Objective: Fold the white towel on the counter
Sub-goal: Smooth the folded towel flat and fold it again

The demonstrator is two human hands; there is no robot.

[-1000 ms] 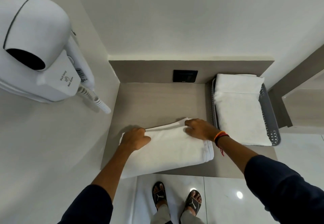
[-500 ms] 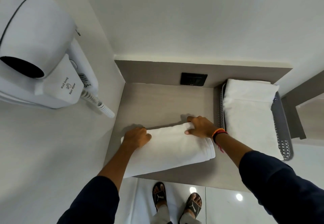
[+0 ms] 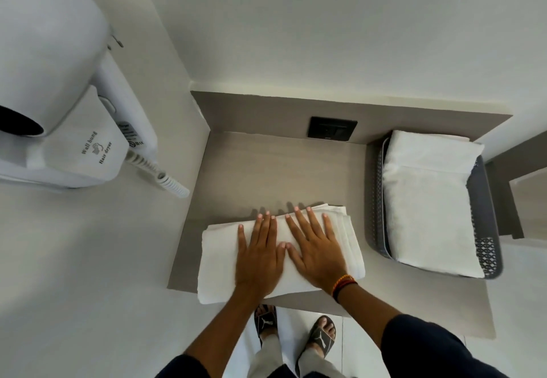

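The white towel (image 3: 219, 262) lies folded into a thick rectangle near the front edge of the beige counter (image 3: 281, 170), its near left corner hanging slightly past the edge. My left hand (image 3: 259, 256) and my right hand (image 3: 315, 247) rest flat on top of it, side by side, fingers spread and pointing away from me, thumbs almost touching. Neither hand grips anything. A beaded band sits on my right wrist.
A grey perforated basket (image 3: 485, 247) holding another folded white towel (image 3: 426, 200) stands at the counter's right end. A wall-hung hair dryer (image 3: 59, 105) with a coiled cord sticks out at the left. A black socket (image 3: 331, 128) sits on the back panel.
Both hands have left the towel's far corners and come together flat on its middle. The towel now looks narrower and thicker.
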